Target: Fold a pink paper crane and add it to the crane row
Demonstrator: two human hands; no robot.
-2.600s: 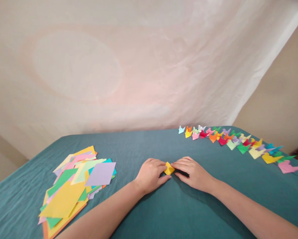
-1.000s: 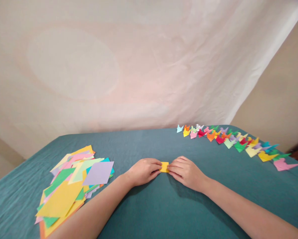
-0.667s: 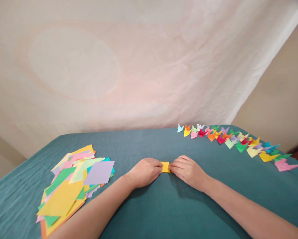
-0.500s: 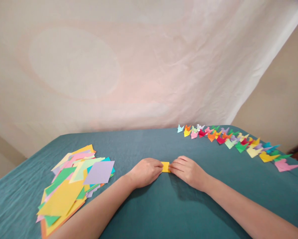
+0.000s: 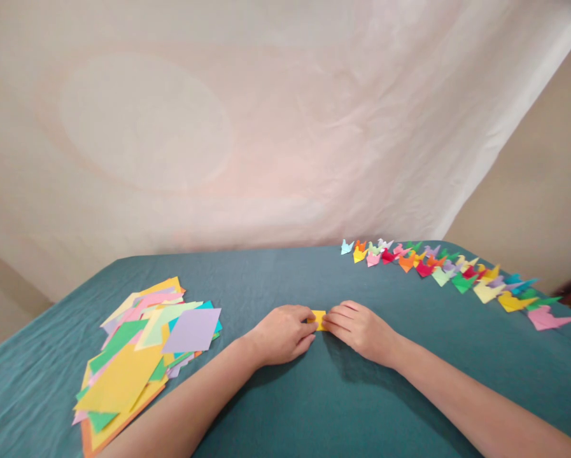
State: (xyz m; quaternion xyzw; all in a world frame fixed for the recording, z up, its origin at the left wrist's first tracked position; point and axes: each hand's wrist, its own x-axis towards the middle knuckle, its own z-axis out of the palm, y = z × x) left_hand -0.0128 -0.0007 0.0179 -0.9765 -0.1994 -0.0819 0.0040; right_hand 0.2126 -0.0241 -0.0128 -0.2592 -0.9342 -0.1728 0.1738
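A small yellow folded paper (image 5: 319, 320) lies on the green cloth in front of me, between my hands. My left hand (image 5: 288, 334) rests at its left edge, the fingers over the paper and the thumb lower down, a little apart from them. At the right edge, the fingertips of my right hand (image 5: 356, 332) are held together on the paper, pressing it to the table. Part of the paper is hidden under the fingers of both hands.
To the left lies a loose pile of coloured paper sheets (image 5: 123, 375), with a lilac sheet (image 5: 192, 331) on top. Several folded paper birds (image 5: 488, 291) stand in rows along the right rear of the cloth-covered table (image 5: 285, 413). A pale curtain (image 5: 285, 127) hangs behind.
My left fingers have shifted slightly right over the yellow paper, and the left thumb has spread downward. My right hand stays almost where it was.
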